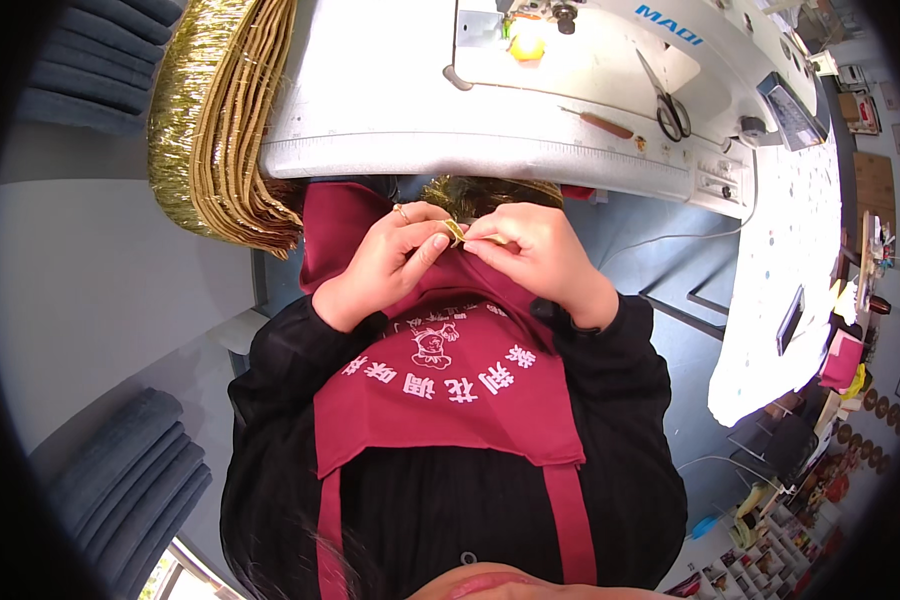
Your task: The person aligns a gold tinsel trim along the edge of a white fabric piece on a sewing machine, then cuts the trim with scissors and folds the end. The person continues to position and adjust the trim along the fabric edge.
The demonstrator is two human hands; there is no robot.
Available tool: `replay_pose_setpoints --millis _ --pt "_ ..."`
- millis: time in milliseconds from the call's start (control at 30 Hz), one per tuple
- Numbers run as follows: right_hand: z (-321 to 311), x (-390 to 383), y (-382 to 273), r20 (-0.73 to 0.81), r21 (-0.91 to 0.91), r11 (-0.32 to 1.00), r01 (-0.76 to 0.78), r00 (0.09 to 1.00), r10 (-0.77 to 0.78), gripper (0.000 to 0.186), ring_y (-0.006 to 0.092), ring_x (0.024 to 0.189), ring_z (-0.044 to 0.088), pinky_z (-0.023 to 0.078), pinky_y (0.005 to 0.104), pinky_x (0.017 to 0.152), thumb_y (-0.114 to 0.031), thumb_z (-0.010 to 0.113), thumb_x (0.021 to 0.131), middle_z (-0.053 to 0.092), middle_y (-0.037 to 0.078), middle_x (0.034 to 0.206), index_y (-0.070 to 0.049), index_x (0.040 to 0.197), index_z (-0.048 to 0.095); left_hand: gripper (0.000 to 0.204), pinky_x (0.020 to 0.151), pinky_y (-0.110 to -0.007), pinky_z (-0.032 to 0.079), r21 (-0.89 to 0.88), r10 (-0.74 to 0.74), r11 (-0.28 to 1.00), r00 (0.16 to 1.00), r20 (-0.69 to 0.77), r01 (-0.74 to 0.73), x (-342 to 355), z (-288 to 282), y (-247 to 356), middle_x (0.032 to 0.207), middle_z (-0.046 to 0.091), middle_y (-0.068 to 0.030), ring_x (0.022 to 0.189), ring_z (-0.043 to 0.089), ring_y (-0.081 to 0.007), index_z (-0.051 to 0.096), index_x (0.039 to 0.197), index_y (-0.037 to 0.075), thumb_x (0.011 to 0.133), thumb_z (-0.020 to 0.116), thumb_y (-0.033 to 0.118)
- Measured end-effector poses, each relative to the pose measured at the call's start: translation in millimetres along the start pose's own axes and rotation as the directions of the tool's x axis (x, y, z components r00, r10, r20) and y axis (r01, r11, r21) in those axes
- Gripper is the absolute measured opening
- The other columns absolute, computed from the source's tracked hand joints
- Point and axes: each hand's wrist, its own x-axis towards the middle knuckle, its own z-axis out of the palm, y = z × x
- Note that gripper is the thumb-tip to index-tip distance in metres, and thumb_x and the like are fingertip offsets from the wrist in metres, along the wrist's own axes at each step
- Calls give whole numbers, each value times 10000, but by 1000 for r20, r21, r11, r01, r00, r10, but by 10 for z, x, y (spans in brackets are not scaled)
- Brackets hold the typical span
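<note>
Sewing table (370,110); left hand (390,255), right hand (542,250) pinching gold strip (455,231).

The scene is seen from head height in a wide fisheye view, aimed steeply downward. The left hand (385,262) and right hand (548,255) are framed from near, above the middle, with the apron (390,430) below and the sewing machine (725,75) toward the upper edge.

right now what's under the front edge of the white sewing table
Below the white sewing table, gold fringe shows just beyond the left hand and right hand, which hold a gold strip, near the maroon apron. Its top covers whatever lies farther under.
</note>
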Motion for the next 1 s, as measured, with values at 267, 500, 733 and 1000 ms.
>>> replay_pose_setpoints --millis 267,500,733,1000 --pt "173 -58 13 -115 -160 976 146 979 -166 122 256 586 570 448 364 544 -44 753 794 580 77 671 -51 912 719 139 763 -328 500 -58 -98 994 991 -91 93 -50 86 21 986 671 -98 840 640 -235 707 1018 9 888 715 58" --pt "84 -94 36 -85 -72 995 70 994 -76 97 246 639 622 483 330 581 -53 742 820 645 83 740 -51 916 728 84 726 -380 509 237 121 966 990 -68 -102 16 43 50 832 641 -84 777 624 -289 662 854 33 822 739 43" --pt "-362 -122 346 -191 -27 989 -144 972 136 74 172 799 674 523 278 717 -46 713 871 719 81 890 -8 933 724 80 686 -342 501 126 103 987 994 -47 -96 66 24 107 914 612 -97 787 610 -255 617 822 34 851 689 13" --pt "-1213 -77 978 -446 -578 765 -283 895 -6 198 266 824 654 526 335 749 -106 713 877 675 108 967 -19 1055 717 152 675 -266 458 -37 -101 994 992 -78 98 11 -117 24 970 644 -78 779 566 -142 593 763 19 909 634 11"
